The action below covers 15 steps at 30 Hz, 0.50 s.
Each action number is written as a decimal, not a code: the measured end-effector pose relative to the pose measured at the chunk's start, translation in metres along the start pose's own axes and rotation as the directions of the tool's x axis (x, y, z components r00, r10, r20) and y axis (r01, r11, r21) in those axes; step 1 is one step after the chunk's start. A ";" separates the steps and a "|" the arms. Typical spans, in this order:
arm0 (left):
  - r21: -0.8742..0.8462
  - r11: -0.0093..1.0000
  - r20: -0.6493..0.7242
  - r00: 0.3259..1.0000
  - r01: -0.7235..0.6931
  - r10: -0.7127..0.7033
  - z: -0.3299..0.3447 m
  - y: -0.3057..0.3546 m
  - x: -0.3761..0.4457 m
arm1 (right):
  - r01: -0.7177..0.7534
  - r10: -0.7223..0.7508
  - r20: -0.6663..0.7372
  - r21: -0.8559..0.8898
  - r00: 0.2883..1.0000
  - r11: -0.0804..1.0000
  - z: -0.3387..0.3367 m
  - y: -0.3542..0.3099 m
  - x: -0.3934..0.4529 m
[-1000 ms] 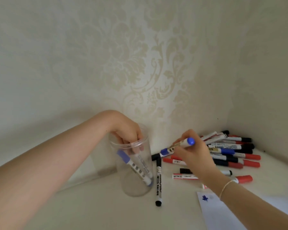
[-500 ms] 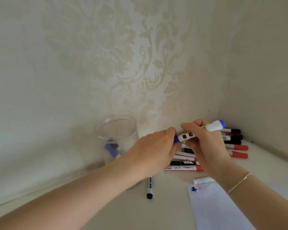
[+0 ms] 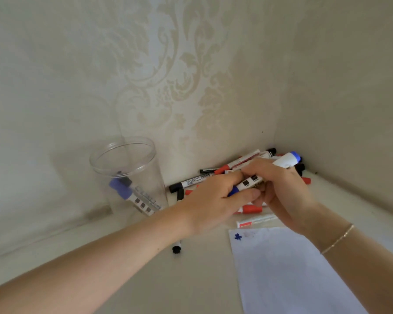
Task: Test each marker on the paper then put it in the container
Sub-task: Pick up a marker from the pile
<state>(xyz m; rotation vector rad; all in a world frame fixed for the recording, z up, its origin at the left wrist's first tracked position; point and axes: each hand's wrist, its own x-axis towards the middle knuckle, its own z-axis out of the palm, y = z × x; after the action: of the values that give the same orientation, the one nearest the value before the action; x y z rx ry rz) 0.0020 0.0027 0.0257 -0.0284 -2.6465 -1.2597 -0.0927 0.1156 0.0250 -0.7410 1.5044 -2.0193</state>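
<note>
Both hands hold one blue marker (image 3: 284, 161) above the pile. My right hand (image 3: 281, 189) grips its white barrel, with the far blue end sticking out up and to the right. My left hand (image 3: 213, 200) pinches the blue cap end at the lower left. A clear plastic container (image 3: 125, 175) stands to the left and holds a blue marker (image 3: 134, 196) leaning inside. White paper (image 3: 288, 273) lies at the lower right with a small blue mark (image 3: 237, 236) near its top left corner.
Several red and black markers (image 3: 213, 175) lie piled in the corner behind my hands. A black marker (image 3: 176, 248) lies on the surface, mostly hidden under my left forearm. Patterned walls close in at the back and right.
My left hand left the container, crossed to the right and took hold of the cap end of the blue marker that my right hand holds. Both hands have lowered slightly.
</note>
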 end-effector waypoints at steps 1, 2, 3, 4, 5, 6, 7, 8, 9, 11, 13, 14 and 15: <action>-0.061 0.998 0.000 1.000 0.002 -0.002 0.002 0.000 0.000 | -0.002 0.002 0.001 -0.003 1.000 1.000 -0.002 0.000 0.000; -0.132 0.991 0.006 1.000 0.015 -0.015 0.004 0.001 0.000 | -0.002 0.002 0.006 -0.007 1.000 1.000 -0.004 0.000 0.000; -0.195 0.980 0.019 1.000 0.026 -0.022 0.005 0.003 -0.001 | 0.000 0.000 0.018 -0.014 1.000 1.000 -0.007 -0.001 0.000; -0.216 0.976 0.035 0.999 0.033 -0.026 0.006 0.004 -0.002 | 0.005 -0.004 0.029 -0.026 1.000 1.000 -0.008 -0.001 0.000; -0.184 0.982 0.043 0.999 0.039 -0.032 0.007 0.003 -0.002 | 0.013 -0.012 0.032 -0.045 0.999 0.999 -0.010 -0.002 -0.001; -0.132 0.990 0.040 0.998 0.043 -0.038 0.007 0.001 0.000 | 0.025 -0.023 0.024 -0.068 0.999 0.997 -0.011 -0.002 -0.001; -0.068 0.996 0.023 0.998 0.060 -0.058 0.006 -0.004 0.001 | 0.042 -0.042 0.004 -0.082 0.999 0.996 -0.013 -0.003 -0.002; -0.001 0.995 -0.011 0.994 0.104 -0.104 0.005 -0.010 0.002 | 0.065 -0.068 -0.034 -0.076 0.997 0.995 -0.015 -0.004 -0.002; 0.071 0.989 -0.046 0.991 0.131 -0.128 0.004 -0.017 0.002 | 0.089 -0.093 -0.096 -0.051 0.991 0.995 -0.018 -0.005 -0.001; 0.252 0.963 -0.037 0.995 0.101 -0.094 0.005 -0.029 -0.004 | 0.118 -0.114 -0.231 0.005 0.966 0.993 -0.027 -0.005 0.000; 0.420 0.906 0.047 0.996 0.046 -0.072 0.011 -0.035 -0.013 | 0.096 -0.075 -0.284 0.063 0.956 0.993 -0.035 0.001 0.000; 0.498 0.867 0.091 0.992 0.030 -0.086 0.016 -0.036 -0.017 | 0.069 -0.037 -0.278 0.106 0.960 0.992 -0.038 0.006 -0.001; 0.565 0.825 0.118 0.987 0.024 -0.109 0.020 -0.038 -0.020 | 0.037 0.003 -0.262 0.148 0.965 0.988 -0.040 0.012 -0.003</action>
<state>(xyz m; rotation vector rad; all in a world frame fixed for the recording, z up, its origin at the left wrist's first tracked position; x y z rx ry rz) 0.0137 -0.0042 -0.0192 0.0676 -3.0617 -0.4530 -0.1172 0.1419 0.0035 -0.4405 1.4657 -2.2869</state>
